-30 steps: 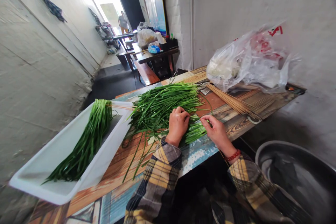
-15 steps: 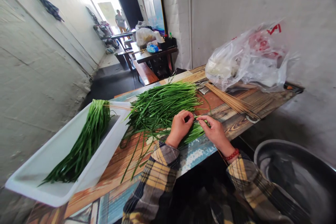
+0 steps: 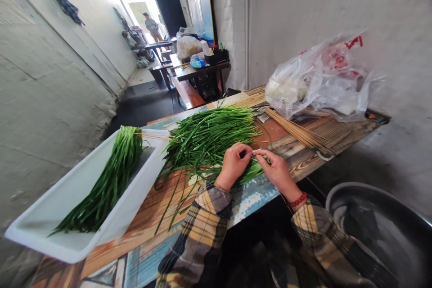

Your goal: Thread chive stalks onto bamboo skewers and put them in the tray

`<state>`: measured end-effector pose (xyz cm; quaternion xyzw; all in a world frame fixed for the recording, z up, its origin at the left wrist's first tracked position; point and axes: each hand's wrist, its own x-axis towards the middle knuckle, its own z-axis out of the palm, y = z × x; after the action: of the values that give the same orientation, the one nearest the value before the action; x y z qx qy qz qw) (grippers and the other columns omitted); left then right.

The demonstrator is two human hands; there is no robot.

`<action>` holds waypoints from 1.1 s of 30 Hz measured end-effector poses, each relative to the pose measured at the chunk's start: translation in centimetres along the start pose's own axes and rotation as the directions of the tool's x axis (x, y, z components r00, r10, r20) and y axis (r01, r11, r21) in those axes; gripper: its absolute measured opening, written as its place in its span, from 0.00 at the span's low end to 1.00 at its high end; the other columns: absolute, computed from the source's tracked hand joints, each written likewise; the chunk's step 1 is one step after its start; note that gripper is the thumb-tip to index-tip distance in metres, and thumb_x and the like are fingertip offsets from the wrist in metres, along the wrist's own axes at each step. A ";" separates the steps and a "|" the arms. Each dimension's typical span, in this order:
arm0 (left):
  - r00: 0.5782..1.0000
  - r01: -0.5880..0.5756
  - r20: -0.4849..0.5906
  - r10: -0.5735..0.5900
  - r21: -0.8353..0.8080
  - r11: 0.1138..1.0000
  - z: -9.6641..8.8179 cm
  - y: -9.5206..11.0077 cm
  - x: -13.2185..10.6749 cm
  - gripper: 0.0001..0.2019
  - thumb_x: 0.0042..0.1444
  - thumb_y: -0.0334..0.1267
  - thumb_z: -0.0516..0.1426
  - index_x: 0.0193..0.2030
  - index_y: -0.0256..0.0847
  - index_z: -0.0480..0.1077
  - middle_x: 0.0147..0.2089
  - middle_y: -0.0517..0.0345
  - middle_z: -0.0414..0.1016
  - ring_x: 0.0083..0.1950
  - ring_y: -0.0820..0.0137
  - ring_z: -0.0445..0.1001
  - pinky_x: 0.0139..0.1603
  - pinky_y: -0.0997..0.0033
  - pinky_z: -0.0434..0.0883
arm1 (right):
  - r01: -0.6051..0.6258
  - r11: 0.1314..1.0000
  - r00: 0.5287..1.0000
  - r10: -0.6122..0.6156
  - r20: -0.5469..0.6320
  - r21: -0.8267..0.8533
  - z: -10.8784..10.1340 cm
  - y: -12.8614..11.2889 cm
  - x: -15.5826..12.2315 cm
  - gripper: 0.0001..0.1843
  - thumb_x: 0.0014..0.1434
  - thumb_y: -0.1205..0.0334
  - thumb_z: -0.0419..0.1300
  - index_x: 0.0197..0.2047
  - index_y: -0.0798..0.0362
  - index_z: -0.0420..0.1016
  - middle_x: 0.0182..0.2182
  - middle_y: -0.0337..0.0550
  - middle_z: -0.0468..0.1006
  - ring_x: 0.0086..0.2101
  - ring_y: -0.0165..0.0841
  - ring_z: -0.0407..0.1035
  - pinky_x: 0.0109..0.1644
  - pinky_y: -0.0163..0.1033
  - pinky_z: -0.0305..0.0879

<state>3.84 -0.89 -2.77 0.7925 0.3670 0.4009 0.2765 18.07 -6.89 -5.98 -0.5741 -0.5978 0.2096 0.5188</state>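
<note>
Over the table's near edge, my left hand [image 3: 235, 164] and my right hand [image 3: 276, 170] meet with thumbs and forefingers pinched. A short pale-green bit of chive stalk [image 3: 257, 150] shows at the fingertips. Beneath them lie more chive stalks [image 3: 253, 172], partly hidden by the hands. A large loose pile of green chives [image 3: 212, 132] spreads just beyond. To the left, a white tray [image 3: 37, 234] holds a bunch of chives [image 3: 111, 180] with its pale ends at the tray's far end. Thin skewers [image 3: 155, 137] stick out of that bunch across the tray's rim.
Bamboo skewers [image 3: 297, 130] lie on the wood-patterned table [image 3: 141, 216] at right. Behind them is a clear plastic bag [image 3: 313, 81] by the wall. A dark tub [image 3: 374, 229] stands below right. Farther back are another table [image 3: 199, 69], a bench [image 3: 189, 94] and a person [image 3: 151, 26].
My fingertips have drawn slightly closer together at the stalk. The distant person has shifted a little. The view has moved slightly; the pile and tray stay put.
</note>
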 end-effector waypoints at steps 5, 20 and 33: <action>1.000 0.005 -0.011 -0.005 0.000 1.000 0.0 0.1 0.0 0.06 0.51 0.26 0.56 0.27 0.37 0.72 0.28 0.59 0.72 0.31 0.74 0.68 0.33 0.76 0.64 | 0.002 1.000 1.000 -0.002 0.008 0.021 0.0 0.1 0.0 0.14 0.61 0.56 0.54 0.42 0.51 0.78 0.41 0.44 0.81 0.43 0.37 0.75 0.49 0.42 0.68; 0.999 -0.039 0.001 0.039 0.032 0.999 -0.1 0.2 -0.1 0.07 0.52 0.26 0.56 0.28 0.38 0.73 0.28 0.59 0.72 0.31 0.74 0.69 0.34 0.76 0.64 | 0.009 1.000 1.000 -0.009 -0.017 0.023 0.2 0.0 0.0 0.14 0.60 0.56 0.55 0.41 0.51 0.79 0.39 0.45 0.82 0.41 0.38 0.76 0.48 0.43 0.69; 0.999 -0.050 0.002 0.050 0.005 0.999 -0.1 0.0 0.0 0.06 0.51 0.26 0.56 0.27 0.38 0.72 0.27 0.60 0.71 0.31 0.74 0.69 0.33 0.75 0.64 | 0.028 0.999 0.999 -0.027 -0.034 0.028 0.2 0.2 0.0 0.13 0.59 0.58 0.55 0.41 0.52 0.79 0.39 0.46 0.82 0.41 0.38 0.76 0.48 0.43 0.70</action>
<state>3.77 -0.88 -2.76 0.8025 0.3478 0.4059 0.2650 17.94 -6.77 -6.23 -0.5617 -0.5937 0.2013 0.5399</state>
